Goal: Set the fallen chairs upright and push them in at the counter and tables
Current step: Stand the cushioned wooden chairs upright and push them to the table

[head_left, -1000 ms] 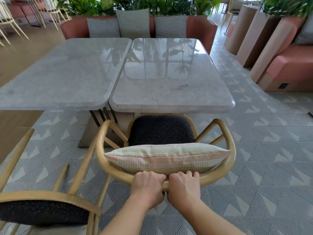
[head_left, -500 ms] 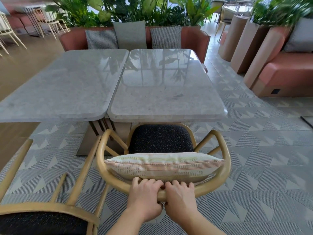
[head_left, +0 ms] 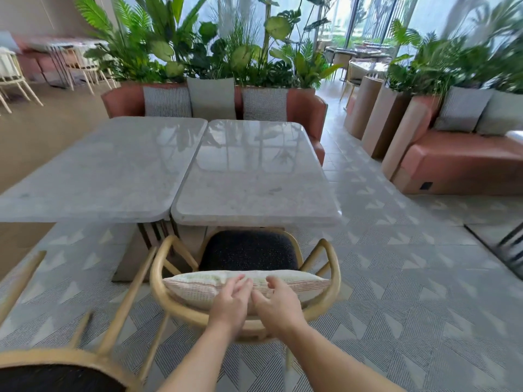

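A wooden armchair point(head_left: 329, 267) stands upright at six o'clock of the right-hand marble bench point(head_left: 254, 176), its dark seat point(head_left: 249, 251) just reaching under the bench's near edge. A striped cushion point(head_left: 192, 290) leans against the inside of the curved backrest. Both of the person's hands float over the middle of that backrest, fingers spread and loose, gripping nothing: the left hand point(head_left: 230, 304) and the right hand point(head_left: 278, 305) sit side by side, nearly touching, in front of the cushion. At eight o'clock of the armchair a second chair point(head_left: 85, 360) stands out from the left bench point(head_left: 96, 171), partly cut off by the frame. A pink sofa point(head_left: 305, 108) sits at twelve o'clock beyond both benches.
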`<state>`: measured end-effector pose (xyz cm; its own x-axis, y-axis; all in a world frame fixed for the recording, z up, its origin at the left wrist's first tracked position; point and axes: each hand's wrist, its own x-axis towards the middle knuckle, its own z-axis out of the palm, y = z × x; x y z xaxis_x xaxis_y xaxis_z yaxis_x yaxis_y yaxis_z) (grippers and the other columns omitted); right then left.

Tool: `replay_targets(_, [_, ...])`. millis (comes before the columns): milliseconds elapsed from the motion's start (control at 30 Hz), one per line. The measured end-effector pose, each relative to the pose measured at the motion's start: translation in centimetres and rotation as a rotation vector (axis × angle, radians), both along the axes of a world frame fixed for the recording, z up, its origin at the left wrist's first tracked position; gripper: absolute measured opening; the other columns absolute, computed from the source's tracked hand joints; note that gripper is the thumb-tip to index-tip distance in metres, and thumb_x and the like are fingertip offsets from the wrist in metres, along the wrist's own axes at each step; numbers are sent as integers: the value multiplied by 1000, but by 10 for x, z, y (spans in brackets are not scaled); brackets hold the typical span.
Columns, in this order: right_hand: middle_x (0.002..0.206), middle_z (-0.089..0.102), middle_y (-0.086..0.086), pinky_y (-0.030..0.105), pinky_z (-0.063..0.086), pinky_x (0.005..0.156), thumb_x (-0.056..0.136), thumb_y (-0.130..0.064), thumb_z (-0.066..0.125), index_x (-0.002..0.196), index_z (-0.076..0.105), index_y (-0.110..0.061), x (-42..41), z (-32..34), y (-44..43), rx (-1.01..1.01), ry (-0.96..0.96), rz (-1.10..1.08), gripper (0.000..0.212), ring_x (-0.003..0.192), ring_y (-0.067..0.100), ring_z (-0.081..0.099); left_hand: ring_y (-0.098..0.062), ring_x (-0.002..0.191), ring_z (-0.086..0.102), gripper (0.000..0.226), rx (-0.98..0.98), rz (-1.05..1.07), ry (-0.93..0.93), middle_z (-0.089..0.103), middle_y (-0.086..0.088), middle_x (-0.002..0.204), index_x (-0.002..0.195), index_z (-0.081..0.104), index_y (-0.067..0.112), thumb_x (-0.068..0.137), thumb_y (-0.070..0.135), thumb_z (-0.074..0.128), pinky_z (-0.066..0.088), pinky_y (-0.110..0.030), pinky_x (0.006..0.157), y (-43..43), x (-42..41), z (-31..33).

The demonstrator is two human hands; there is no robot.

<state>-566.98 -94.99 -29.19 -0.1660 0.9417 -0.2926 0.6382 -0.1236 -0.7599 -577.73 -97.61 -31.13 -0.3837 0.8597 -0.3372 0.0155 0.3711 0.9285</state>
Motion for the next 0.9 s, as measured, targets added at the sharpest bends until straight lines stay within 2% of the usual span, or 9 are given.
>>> replay_targets(133, [140, 49, -1, 30, 34, 104, 85, -41, 56, 142, 39, -18, 14, 8, -16, 45, -13, 11, 63, 129, 16, 44, 4, 85, 47, 17, 8, 7, 54, 51, 23, 93, 111, 55, 39, 94, 39, 52, 36, -27, 80, -13, 11, 7])
replay_targets(267, [141, 48, -1, 34, 38, 104, 83, -42, 55, 142, 38, -19, 29, 14, -35, 53, -3, 17, 65, 128, 16, 44, -7, 92, 50, 29, 8, 8, 52, 53, 14, 105, 123, 53, 36, 95, 42, 49, 35, -29, 82, -30, 23, 9])
replay_targets(367, [138, 51, -1, 28, 44, 93, 81, -42, 55, 141, 38, -20, 40, 19, -48, 67, -3, 23, 66, 114, 13, 52, -13, 102, 48, 35, 6, 3, 53, 52, 11, 111, 129, 50, 36, 95, 45, 48, 37, -31, 83, -44, 33, 13])
replay_targets(433, [131, 56, -1, 24, 45, 84, 80, -42, 56, 140, 40, -20, 47, 22, -58, 71, 7, 20, 67, 100, 9, 55, -12, 103, 47, 37, 1, -3, 51, 52, 10, 116, 131, 48, 35, 95, 44, 47, 38, -26, 75, -57, 41, 17])
replay_targets(533, [112, 63, -4, 26, 52, 79, 78, -41, 55, 140, 40, -19, 53, 27, -76, 56, 42, 33, 67, 90, 6, 60, -11, 101, 45, 38, 7, 7, 39, 51, 6, 124, 133, 46, 34, 96, 42, 46, 33, -15, 61, -80, 50, 26])
replay_targets(600, [119, 61, -1, 29, 52, 83, 79, -42, 54, 140, 41, -19, 55, 31, -91, 63, 44, 60, 66, 97, 10, 60, -10, 103, 46, 39, 29, 21, 34, 52, 5, 128, 134, 45, 33, 96, 40, 47, 36, -17, 65, -98, 53, 31])
replay_targets(700, [133, 54, 1, 30, 45, 95, 82, -44, 56, 139, 41, -18, 56, 34, -116, 80, 33, 105, 64, 117, 17, 53, -10, 107, 45, 41, 28, 42, 72, 52, 4, 132, 136, 44, 33, 96, 42, 46, 36, -26, 83, -129, 56, 37])
replay_targets(800, [129, 57, -1, 29, 45, 92, 83, -43, 57, 132, 48, -19, 57, 33, -138, 74, 28, 136, 55, 112, 15, 54, -10, 109, 45, 42, -6, 51, 135, 51, 3, 135, 136, 44, 33, 96, 44, 45, 33, -25, 83, -158, 58, 42])
replay_targets(900, [133, 54, 0, 25, 42, 86, 84, -39, 56, 137, 43, -16, 57, 31, -153, 48, 13, 155, 59, 115, 16, 53, -14, 117, 46, 43, -32, 63, 171, 49, 1, 139, 137, 43, 32, 96, 45, 45, 31, -26, 86, -179, 56, 44])
